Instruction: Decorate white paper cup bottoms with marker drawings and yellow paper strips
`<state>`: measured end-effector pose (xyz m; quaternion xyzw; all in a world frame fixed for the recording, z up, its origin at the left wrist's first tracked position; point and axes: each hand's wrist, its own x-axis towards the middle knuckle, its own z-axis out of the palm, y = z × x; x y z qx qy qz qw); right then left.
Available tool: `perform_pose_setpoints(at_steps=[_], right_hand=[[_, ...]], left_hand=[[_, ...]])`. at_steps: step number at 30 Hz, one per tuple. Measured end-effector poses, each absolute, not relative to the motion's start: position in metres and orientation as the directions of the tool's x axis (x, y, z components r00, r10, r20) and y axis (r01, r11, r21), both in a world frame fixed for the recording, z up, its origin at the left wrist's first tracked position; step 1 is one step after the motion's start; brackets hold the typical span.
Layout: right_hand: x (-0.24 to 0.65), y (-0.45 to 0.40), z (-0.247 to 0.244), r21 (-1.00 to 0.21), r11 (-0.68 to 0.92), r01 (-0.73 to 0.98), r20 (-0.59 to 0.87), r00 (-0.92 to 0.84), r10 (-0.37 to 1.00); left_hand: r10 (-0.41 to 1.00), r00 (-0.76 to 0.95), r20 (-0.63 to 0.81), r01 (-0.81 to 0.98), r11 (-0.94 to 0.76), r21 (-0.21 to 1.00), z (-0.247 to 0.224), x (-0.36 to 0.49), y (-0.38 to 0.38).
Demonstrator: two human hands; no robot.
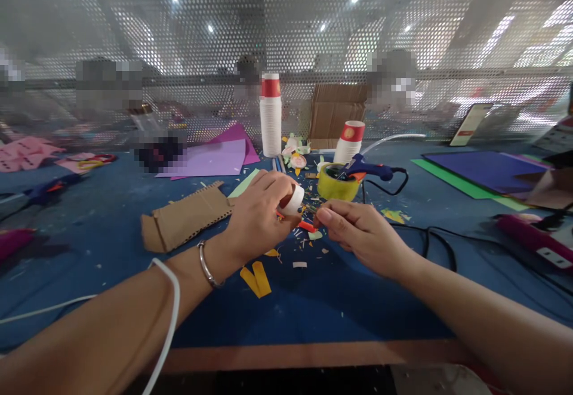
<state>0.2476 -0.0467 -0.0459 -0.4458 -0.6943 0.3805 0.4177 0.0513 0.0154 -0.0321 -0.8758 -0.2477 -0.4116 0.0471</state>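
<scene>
My left hand (264, 213) is wrapped round a small paper cup (293, 200), white with a trace of red, tipped sideways with one end towards the right. My right hand (358, 231) is closed in a pinch on a thin slender thing (310, 208) that points at the cup; its kind is too small to make out. The two hands are close together above the table. Beneath them lie paper scraps and an orange-red piece (307, 226). Nearer the front is a folded yellow paper strip (256, 280).
Behind stand a tall stack of paper cups (271, 120) and a shorter stack (348, 142). A blue glue gun (371, 168) rests on a yellow tape roll (338, 189). Cardboard (188, 216) lies left, and a power strip (537, 240) right. A white cable (172, 305) crosses my left forearm.
</scene>
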Motion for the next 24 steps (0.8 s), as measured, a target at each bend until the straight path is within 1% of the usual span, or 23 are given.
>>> perform_pose_setpoints(at_steps=[4, 8, 20, 24], right_hand=[[0.2484, -0.0462, -0.0468, -0.901, 0.314, 0.300, 0.234, -0.274, 0.933], [0.2497, -0.0457, -0.0475, -0.886, 0.321, 0.334, 0.232, -0.278, 0.932], [0.2492, -0.0457, -0.0446, -0.875, 0.305, 0.377, 0.205, -0.283, 0.937], [0.2493, -0.0459, -0.0445, -0.881, 0.297, 0.369, 0.197, -0.284, 0.938]], left_hand=[[0.405, 0.551, 0.730, 0.484, -0.867, 0.116, -0.0327, 0.0519, 0.0157], [0.434, 0.558, 0.707, 0.494, -0.858, 0.137, -0.0328, 0.0518, 0.0146], [0.467, 0.559, 0.685, 0.484, -0.855, 0.188, -0.0283, 0.0505, 0.0109], [0.454, 0.573, 0.683, 0.480, -0.861, 0.169, -0.0280, 0.0501, 0.0114]])
